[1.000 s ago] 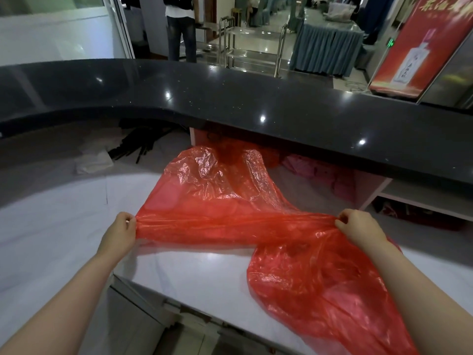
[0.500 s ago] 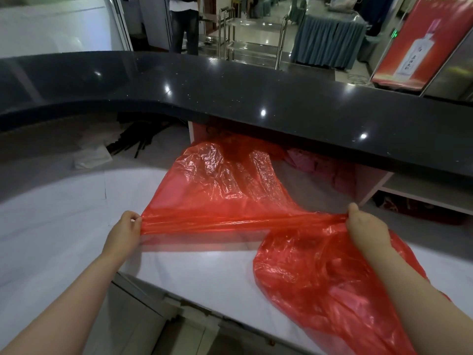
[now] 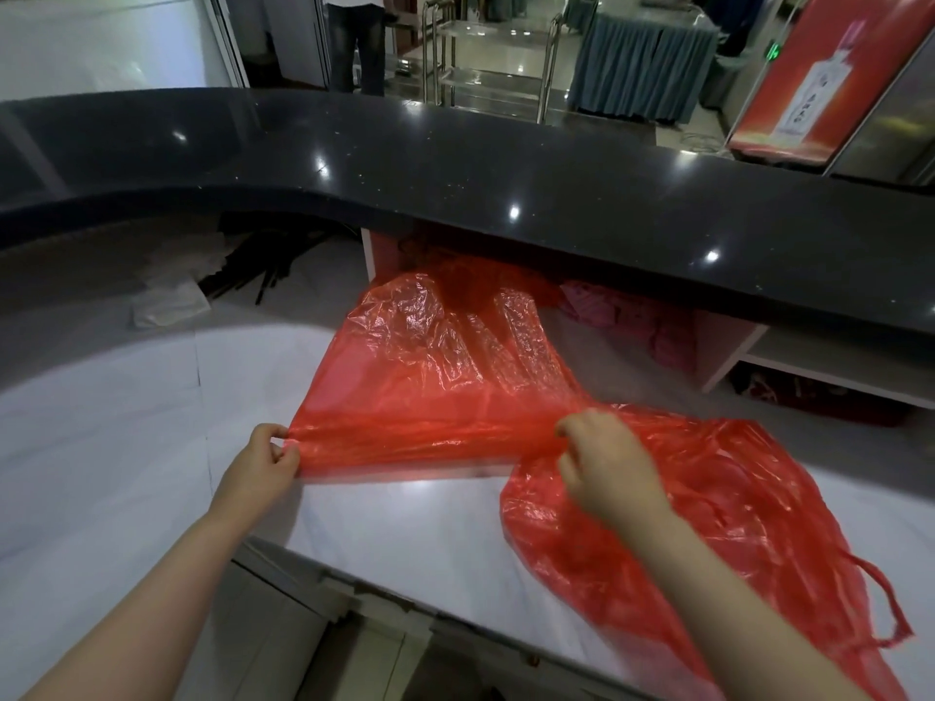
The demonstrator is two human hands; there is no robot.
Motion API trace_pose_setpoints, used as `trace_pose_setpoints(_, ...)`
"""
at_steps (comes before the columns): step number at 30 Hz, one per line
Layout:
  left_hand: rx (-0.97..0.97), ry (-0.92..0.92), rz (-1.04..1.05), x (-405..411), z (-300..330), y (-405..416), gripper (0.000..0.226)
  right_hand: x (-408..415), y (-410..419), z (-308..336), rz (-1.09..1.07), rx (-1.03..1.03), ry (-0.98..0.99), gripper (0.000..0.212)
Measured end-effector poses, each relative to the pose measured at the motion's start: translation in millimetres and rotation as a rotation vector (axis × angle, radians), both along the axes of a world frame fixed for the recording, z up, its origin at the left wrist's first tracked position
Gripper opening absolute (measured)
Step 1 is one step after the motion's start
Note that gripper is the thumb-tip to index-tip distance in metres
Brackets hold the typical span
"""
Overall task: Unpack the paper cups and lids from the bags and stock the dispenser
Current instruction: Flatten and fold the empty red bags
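A large, empty red plastic bag [image 3: 435,392] lies spread over the white marble counter [image 3: 101,447]. My left hand [image 3: 263,462] pinches its near left edge. My right hand [image 3: 607,468] grips the bunched middle of the bag's near edge, fingers curled around the film. The bag's right part [image 3: 733,518] hangs crumpled over the counter's front edge, with a handle loop [image 3: 890,609] dangling. No cups, lids or dispenser show in the view.
A raised black stone bar top [image 3: 506,169] curves across behind the counter. Under it are black straws [image 3: 263,275], white packets [image 3: 167,306] and pink packages [image 3: 637,321] in a shelf. A person's legs [image 3: 354,43] stand beyond the bar.
My right hand has slid left along the bag's edge, closer to my left hand, bunching the film. The left hand still pinches the same corner.
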State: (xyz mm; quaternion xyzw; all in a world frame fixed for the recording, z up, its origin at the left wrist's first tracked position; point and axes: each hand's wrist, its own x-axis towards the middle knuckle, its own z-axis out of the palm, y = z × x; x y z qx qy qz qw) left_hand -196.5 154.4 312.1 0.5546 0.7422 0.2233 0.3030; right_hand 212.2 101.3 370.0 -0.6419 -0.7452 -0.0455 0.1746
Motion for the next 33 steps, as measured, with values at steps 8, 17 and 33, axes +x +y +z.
trace_pose_setpoints(8,0.017,0.016,-0.001,3,0,-3,0.025,-16,-41,-58,0.136,-0.226,-0.224,0.029)
trace_pose_setpoints(17,0.033,-0.002,-0.04,10,-1,-8,0.029,55,-47,-50,-0.166,-0.334,-0.239,0.029)
trace_pose_setpoints(33,-0.049,0.055,-0.109,7,4,-23,0.033,24,-15,-30,-0.245,-0.509,-0.14,0.036)
